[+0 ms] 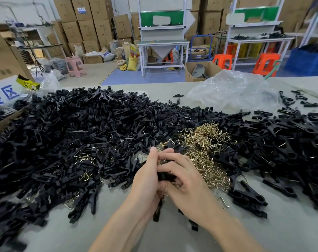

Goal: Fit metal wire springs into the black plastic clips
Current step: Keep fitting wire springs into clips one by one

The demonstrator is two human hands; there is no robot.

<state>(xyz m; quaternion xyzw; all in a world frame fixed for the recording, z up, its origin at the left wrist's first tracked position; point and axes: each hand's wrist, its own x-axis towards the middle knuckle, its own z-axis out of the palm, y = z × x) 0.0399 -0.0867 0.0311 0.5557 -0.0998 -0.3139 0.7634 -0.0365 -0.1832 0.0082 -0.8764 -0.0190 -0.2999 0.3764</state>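
My left hand [147,179] and my right hand [187,180] are pressed together over the table's front middle, both gripping one black plastic clip [165,176] between them. The clip's lower end [157,211] sticks out below my left palm. A bit of wire spring shows between my palms, mostly hidden. A heap of brass-coloured wire springs [203,146] lies just beyond my right hand. A large pile of black clips [78,135] spreads over the left and middle of the table, with more black clips [296,142] on the right.
The grey table top [263,233] is bare near the front edge. A crumpled clear plastic bag [232,90] lies at the back right. A cardboard box [3,122] stands at the left edge. Workbenches, stools and stacked cartons fill the room behind.
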